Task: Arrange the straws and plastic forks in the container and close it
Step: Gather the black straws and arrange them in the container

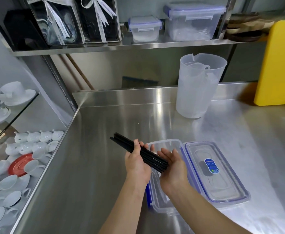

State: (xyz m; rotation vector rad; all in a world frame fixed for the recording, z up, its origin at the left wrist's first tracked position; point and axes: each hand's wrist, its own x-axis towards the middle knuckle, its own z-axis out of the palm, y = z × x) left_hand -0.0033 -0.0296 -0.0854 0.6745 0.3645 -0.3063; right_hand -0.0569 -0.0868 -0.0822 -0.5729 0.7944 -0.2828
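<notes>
A: Over the clear rectangular plastic container [165, 146] on the steel counter [104, 166], the left hand [136, 162] is closing around a bundle of long black plastic straws [121, 141], while the right hand [173, 168] is lying open, cupping the near ends.

B: So 2 hands are sharing 1 bundle. Best next?

A: I'd judge she's squaring the ends, then turning the bundle lengthwise with the tub before lowering it in.

B: And the forks?

A: I'm seeing none. The clear blue-edged lid [231, 183] is waiting just beside the tub.
</notes>
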